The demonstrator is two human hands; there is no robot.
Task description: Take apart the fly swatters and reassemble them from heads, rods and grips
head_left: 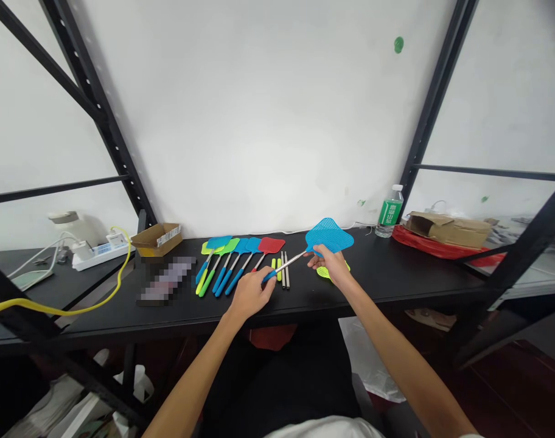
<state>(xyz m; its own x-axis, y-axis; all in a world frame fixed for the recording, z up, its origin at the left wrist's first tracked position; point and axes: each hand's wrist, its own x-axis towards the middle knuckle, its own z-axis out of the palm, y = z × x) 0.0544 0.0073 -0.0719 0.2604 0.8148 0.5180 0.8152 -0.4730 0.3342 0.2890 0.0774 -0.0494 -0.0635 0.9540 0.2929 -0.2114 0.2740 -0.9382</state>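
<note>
Both my hands hold one blue fly swatter [328, 235] above the black table. My left hand [254, 291] is closed around its blue handle, and my right hand [330, 260] grips it where the metal rod meets the perforated head. A yellow-green swatter head [324, 272] lies partly hidden under my right hand. Between my hands, metal rods [285, 271] and yellow-green handles [276, 269] rest on the table. Left of them several swatters lie in a row, among them a red one [272, 245], a blue one [241, 246] and a green one [227, 246].
A water bottle [390, 211] stands at the back right, beside a torn cardboard box [448, 230] on red plastic. At left are a small open carton [157, 240], a blurred flat item [168, 281], a power strip [101, 254] and a yellow cable [117, 280]. Black shelf posts [435, 97] frame the table.
</note>
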